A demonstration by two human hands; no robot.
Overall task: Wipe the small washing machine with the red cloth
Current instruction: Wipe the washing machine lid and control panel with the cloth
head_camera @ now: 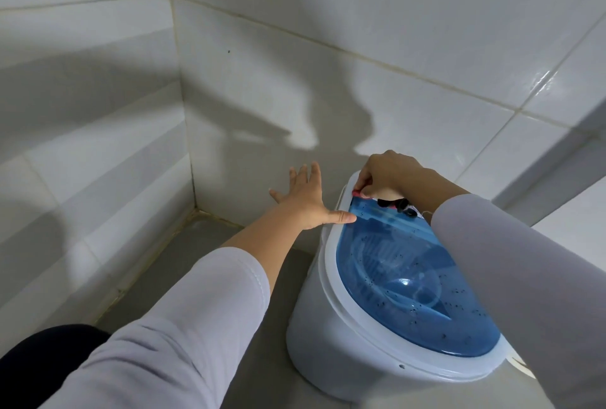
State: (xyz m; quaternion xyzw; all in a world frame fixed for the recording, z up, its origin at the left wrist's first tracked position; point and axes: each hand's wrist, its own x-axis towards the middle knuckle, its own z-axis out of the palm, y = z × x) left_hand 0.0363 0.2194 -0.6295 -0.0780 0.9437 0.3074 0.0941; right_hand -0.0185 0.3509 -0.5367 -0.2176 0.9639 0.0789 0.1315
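Note:
A small white washing machine (pixel 328 339) with a translucent blue lid (pixel 403 280), speckled with dark spots, stands on the floor at the right. My right hand (pixel 390 175) is curled over its far rim, gripping the red cloth (pixel 358 193), of which only a small edge shows under the fingers. My left hand (pixel 308 198) is spread flat, fingers apart, beside the machine's left side, its thumb touching the rim near the lid. A dark control knob (pixel 393 203) sits partly hidden behind my right wrist.
White tiled walls (pixel 295 64) meet in a corner (pixel 193 202) close behind and left of the machine. Grey floor (pixel 203 244) lies to the left. A white ledge (pixel 557 162) runs along the right. My dark-clothed knee (pixel 49 343) shows at bottom left.

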